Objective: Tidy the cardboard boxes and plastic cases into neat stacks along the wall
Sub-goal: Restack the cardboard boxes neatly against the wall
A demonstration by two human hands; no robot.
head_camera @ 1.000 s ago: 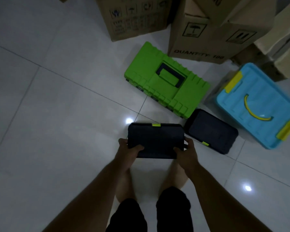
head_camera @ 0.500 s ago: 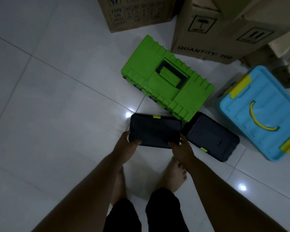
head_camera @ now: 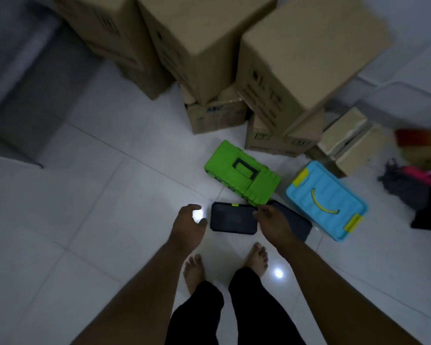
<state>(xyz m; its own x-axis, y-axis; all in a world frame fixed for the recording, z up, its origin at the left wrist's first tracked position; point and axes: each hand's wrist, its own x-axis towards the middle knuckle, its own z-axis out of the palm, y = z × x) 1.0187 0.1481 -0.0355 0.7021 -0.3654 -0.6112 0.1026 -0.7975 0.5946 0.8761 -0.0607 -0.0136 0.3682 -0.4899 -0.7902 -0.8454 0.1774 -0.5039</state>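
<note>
A flat black case (head_camera: 232, 219) with a small green latch lies on the white tiled floor just in front of my feet. My left hand (head_camera: 188, 224) hovers to its left, fingers loosely curved and holding nothing. My right hand (head_camera: 271, 220) is over the gap between this case and a second black case (head_camera: 297, 224), also holding nothing. A green toolbox (head_camera: 241, 171) lies behind the black cases. A blue lidded bin (head_camera: 325, 199) with yellow clips sits to the right. Cardboard boxes (head_camera: 304, 53) are piled behind them.
More cardboard boxes (head_camera: 204, 38) stand at the back centre and left. Small boxes (head_camera: 346, 135) sit at the right beside a dark bag and colourful items (head_camera: 408, 180). A dark doorway or step (head_camera: 23, 95) is at the left. My bare feet (head_camera: 194, 272) stand on the tiles.
I have set the black case down on the floor beside the other black case and let go with both hands. My head has lifted, showing more of the box pile.
</note>
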